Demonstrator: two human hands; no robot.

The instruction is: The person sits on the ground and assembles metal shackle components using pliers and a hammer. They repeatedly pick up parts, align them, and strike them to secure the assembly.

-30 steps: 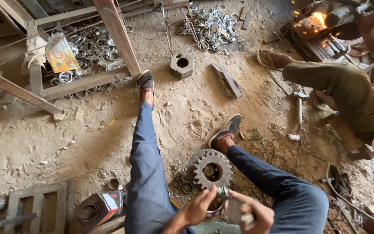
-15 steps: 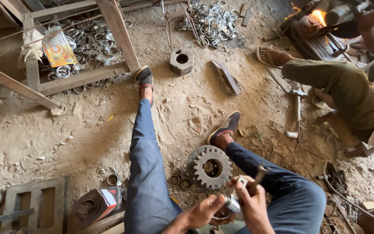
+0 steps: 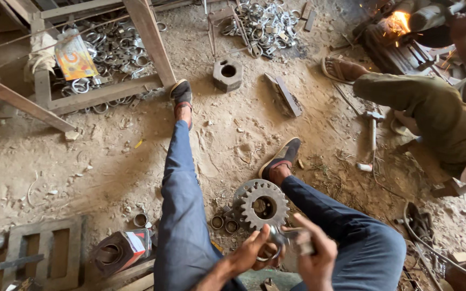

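I sit on a dirt floor with my legs in blue trousers stretched out. My left hand (image 3: pixel 252 252) grips a small metal ring part (image 3: pixel 272 247) just above my lap. My right hand (image 3: pixel 314 252) is closed around a small metal tool or piece (image 3: pixel 296 240) that meets the ring. Just beyond both hands a large toothed gear (image 3: pixel 261 205) lies flat on the ground between my legs, with two small metal rings (image 3: pixel 224 222) beside it on the left.
Another person (image 3: pixel 438 108) sits at the right, working at a sparking fire (image 3: pixel 399 21). A hammer (image 3: pixel 372 141) lies near them. Piles of metal rings (image 3: pixel 265 24) lie far off. A metal block (image 3: pixel 227 74), wooden frame (image 3: pixel 103 91) and red-white box (image 3: pixel 122 249) surround me.
My hands have drawn together around the ring part and shifted slightly right. The view has tilted a little; the gear stays put.
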